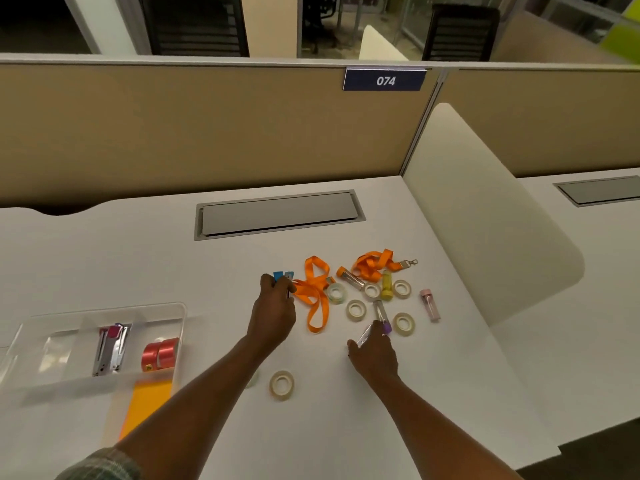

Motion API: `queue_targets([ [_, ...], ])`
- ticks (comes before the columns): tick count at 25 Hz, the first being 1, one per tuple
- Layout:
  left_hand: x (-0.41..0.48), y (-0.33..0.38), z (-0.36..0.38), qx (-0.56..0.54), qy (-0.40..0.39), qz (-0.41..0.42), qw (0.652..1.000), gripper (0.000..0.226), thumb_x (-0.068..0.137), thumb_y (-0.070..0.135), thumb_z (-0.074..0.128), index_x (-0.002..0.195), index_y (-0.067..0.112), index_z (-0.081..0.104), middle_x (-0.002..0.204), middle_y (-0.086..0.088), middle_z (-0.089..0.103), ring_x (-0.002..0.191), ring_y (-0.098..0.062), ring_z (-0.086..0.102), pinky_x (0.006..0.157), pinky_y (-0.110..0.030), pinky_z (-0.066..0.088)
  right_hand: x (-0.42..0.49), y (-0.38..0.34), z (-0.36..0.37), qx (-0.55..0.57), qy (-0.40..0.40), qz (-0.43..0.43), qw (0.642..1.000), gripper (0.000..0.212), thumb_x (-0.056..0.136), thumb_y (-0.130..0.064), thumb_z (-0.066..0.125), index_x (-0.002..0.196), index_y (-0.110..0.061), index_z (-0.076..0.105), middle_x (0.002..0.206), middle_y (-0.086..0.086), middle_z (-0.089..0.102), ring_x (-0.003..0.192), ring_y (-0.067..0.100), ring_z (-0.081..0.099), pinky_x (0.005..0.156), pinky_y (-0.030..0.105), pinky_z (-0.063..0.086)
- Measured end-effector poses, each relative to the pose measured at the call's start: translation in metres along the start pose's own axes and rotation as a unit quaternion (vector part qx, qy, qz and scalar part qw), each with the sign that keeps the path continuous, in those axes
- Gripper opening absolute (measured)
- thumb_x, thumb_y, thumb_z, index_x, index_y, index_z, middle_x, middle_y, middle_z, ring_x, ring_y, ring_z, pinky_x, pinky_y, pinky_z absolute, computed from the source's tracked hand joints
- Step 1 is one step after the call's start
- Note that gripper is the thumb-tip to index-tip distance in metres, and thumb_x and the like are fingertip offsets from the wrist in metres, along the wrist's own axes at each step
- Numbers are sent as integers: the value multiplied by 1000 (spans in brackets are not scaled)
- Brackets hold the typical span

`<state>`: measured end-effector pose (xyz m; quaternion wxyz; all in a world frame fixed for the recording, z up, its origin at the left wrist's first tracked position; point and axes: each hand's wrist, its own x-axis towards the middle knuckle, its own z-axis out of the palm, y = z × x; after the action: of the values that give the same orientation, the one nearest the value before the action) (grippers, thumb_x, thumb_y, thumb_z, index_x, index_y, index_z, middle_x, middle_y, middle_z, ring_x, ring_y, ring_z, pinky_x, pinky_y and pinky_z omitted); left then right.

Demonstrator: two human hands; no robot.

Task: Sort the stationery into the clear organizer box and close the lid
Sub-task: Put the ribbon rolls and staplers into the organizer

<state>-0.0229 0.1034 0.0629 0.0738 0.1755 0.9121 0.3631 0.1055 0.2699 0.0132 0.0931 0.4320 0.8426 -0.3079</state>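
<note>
The clear organizer box [173, 308] lies open at the desk's left, holding staplers [110, 348], red ribbon rolls [161, 353] and an orange pad [149, 403]. My left hand [273, 313] grips a blue stapler [283, 276] beside an orange lanyard [313, 292]. My right hand [375, 353] pinches a purple-capped clear tube [382, 318]. Around it lie several clear tape rolls [356, 310], a second orange lanyard [374, 263], an orange-capped tube [349, 277], a yellow tube [387, 285] and a pink tube [430, 304]. One tape roll [281, 385] sits nearer me.
A grey cable hatch [277, 214] is set into the white desk [104, 258] behind the pile. A tan partition [207, 126] closes the back, and a white rounded divider [485, 220] stands on the right. The box lid is not clearly visible.
</note>
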Motion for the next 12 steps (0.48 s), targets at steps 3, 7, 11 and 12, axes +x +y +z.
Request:
queue_targets([
  [3,-11,10,0,-42,29,-12,999,13,94,3,50,102,11,57,107,-9,47,72,-21,57,67,-30,47,1,3,1,52,2,-4,999,48,81,-18,63,122,-3,43,109,15,65,102,35,65,83,38,54],
  [7,-25,13,-7,-117,44,-83,989,21,89,0,54,104,15,53,102,-9,49,78,-23,59,64,-28,49,-2,1,-3,127,-24,4,992,42,78,-20,66,112,-14,40,86,10,68,68,29,69,63,37,56],
  [11,-39,9,-21,-260,11,-161,952,46,87,-1,54,119,31,45,100,-9,56,79,-29,69,56,-29,58,-10,-18,-1,342,-109,25,933,45,85,-17,65,122,-26,43,90,15,69,61,23,69,56,35,61],
  [12,-42,7,-25,-290,-1,-176,941,56,88,-2,55,127,36,40,99,-9,57,80,-28,71,54,-24,56,-13,-25,1,381,-137,27,914,43,87,-17,64,123,-28,43,92,17,69,66,24,69,58,35,61],
])
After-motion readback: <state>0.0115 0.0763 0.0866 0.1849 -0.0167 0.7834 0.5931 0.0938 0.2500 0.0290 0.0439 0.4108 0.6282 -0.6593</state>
